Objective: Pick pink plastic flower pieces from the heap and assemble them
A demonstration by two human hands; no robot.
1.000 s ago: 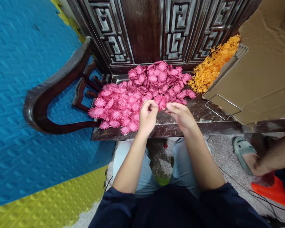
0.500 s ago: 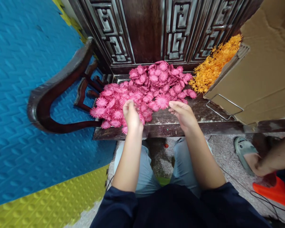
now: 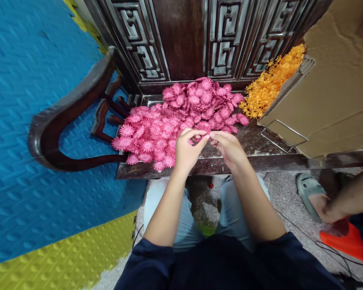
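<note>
A heap of pink flower-shaped pieces [image 3: 157, 129] spreads over the left and middle of a dark wooden bench [image 3: 245, 141]. In front of it my left hand [image 3: 189, 147] and my right hand [image 3: 228, 147] meet at their fingertips. Both pinch a small pink flower piece [image 3: 206, 135] between them, mostly covered by the fingers. Behind the bench's right part lies a pile of orange flower pieces [image 3: 264, 88], partly hidden by cardboard.
A large cardboard sheet [image 3: 335, 88] with a metal wire handle [image 3: 286, 137] stands at the right. The curved wooden armrest [image 3: 69, 96] is at the left. Another person's sandalled foot [image 3: 314, 199] rests on the floor at the right, near cables.
My left hand has moved right, from over the pink heap to my right hand. The flower that showed its face at my right fingertips is now mostly covered between both hands.
</note>
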